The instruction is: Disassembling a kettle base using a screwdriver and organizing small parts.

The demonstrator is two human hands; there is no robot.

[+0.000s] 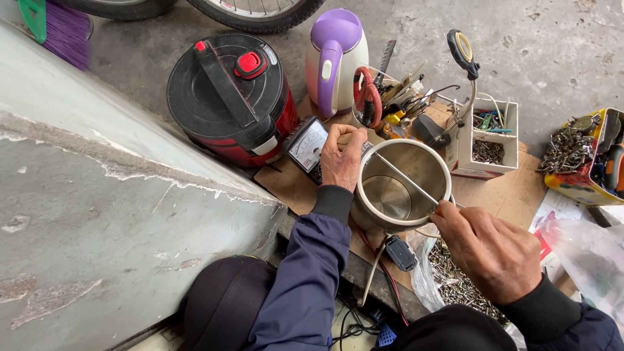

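Note:
An open steel kettle body (430,162) with a white rim stands on a cardboard sheet (513,192) in front of me. My left hand (342,156) grips its left side. My right hand (491,250) pinches a thin metal rod (406,178), perhaps a screwdriver, that slants down into the kettle. An analogue meter (305,145) lies just left of my left hand.
A red and black cooker (229,97) and a purple-white kettle (335,58) stand behind. A tool cup (390,104), a white parts box (489,138), a yellow box of screws (582,159) and a bag of screws (455,286) surround the work. A concrete ledge (97,214) runs on the left.

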